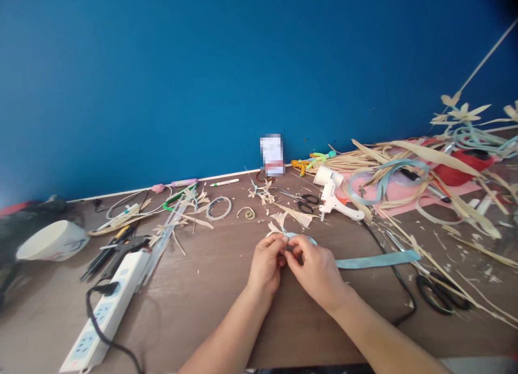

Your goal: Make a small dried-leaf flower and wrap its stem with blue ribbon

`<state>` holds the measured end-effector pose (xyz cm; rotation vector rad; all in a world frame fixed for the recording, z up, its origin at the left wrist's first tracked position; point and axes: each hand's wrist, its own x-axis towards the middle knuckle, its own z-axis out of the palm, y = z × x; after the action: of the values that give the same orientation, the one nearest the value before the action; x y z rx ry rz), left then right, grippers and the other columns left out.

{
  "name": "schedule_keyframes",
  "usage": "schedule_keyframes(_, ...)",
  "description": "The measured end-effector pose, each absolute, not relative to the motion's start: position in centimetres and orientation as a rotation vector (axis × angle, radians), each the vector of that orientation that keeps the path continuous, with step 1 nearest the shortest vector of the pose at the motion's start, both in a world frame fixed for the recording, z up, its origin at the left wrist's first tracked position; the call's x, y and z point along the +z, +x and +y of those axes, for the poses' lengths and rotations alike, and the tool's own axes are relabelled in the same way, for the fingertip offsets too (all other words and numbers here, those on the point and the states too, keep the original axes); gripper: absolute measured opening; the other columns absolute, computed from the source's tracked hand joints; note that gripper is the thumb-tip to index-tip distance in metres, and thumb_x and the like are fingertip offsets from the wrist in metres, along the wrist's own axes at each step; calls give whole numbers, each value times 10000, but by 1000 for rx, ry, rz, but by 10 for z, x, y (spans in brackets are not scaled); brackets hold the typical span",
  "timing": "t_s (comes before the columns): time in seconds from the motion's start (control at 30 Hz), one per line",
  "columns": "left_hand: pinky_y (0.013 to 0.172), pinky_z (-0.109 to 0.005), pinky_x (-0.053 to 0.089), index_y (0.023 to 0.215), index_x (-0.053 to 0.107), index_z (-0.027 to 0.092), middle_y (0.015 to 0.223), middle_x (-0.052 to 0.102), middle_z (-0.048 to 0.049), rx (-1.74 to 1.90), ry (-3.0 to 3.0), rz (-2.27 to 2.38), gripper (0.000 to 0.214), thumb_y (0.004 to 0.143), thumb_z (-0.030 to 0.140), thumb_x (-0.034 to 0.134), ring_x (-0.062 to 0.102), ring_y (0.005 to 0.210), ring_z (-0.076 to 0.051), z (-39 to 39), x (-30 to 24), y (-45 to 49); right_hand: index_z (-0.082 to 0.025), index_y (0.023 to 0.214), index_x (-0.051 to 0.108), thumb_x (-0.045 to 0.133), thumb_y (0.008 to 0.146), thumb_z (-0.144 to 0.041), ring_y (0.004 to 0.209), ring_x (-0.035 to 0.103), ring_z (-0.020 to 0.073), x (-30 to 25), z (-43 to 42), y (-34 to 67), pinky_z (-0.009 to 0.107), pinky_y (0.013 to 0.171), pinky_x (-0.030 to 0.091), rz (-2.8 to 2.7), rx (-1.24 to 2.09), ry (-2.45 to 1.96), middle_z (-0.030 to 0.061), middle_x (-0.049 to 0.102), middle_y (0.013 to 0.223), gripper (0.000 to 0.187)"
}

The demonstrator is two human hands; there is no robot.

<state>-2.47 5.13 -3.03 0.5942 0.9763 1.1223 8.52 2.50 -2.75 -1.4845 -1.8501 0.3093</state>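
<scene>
My left hand (266, 264) and my right hand (314, 269) meet over the brown table (210, 287), fingers pinched together. Both grip a light blue strip (376, 260) that loops above my fingers and trails flat to the right. A small dark piece sits between my fingertips; I cannot make it out. Pale dried leaf pieces (293, 216) lie just beyond my hands.
A white glue gun (334, 202) and small scissors (304, 200) lie behind my hands. A white power strip (106, 312) with a black cable is at left, a white bowl (52, 240) far left. Black scissors (441, 293) and heaps of dried leaf strips (424, 174) fill the right.
</scene>
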Motion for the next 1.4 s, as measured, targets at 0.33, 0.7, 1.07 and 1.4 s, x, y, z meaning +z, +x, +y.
schedule_keyframes(0.33, 363, -152, 204, 609, 568, 122, 459, 425, 49, 1128, 564, 969, 166, 579, 232, 688, 352, 406, -37, 52, -32, -23, -197, 898, 534, 491, 786, -159, 560, 616, 164, -32, 26, 87, 253, 531, 399, -1852, 296, -1474, -17, 636, 609, 126)
schedule_keyframes(0.7, 359, -146, 214, 671, 621, 113, 492, 412, 42, 1110, 646, 982, 178, 605, 268, 680, 333, 435, -38, 51, -31, -24, -216, 915, 577, 482, 788, -163, 586, 597, 150, -33, 29, 91, 251, 573, 426, -1736, 503, -1427, 1, 659, 697, 168)
schedule_keyframes(1.07, 364, -153, 223, 675, 628, 119, 524, 423, 31, 1086, 683, 979, 218, 581, 299, 705, 348, 476, -52, 52, -23, -24, -160, 830, 608, 564, 731, -254, 416, 460, 88, -34, 40, 96, 213, 417, 347, -1221, 1234, -1267, -31, 556, 507, 144)
schedule_keyframes(1.4, 369, -155, 200, 622, 598, 116, 522, 401, 37, 999, 704, 890, 241, 590, 329, 707, 343, 453, -41, 52, -20, -27, -142, 754, 599, 656, 656, -271, 341, 315, 17, -27, 40, 98, 169, 342, 153, -841, 1685, -981, -37, 539, 463, 172)
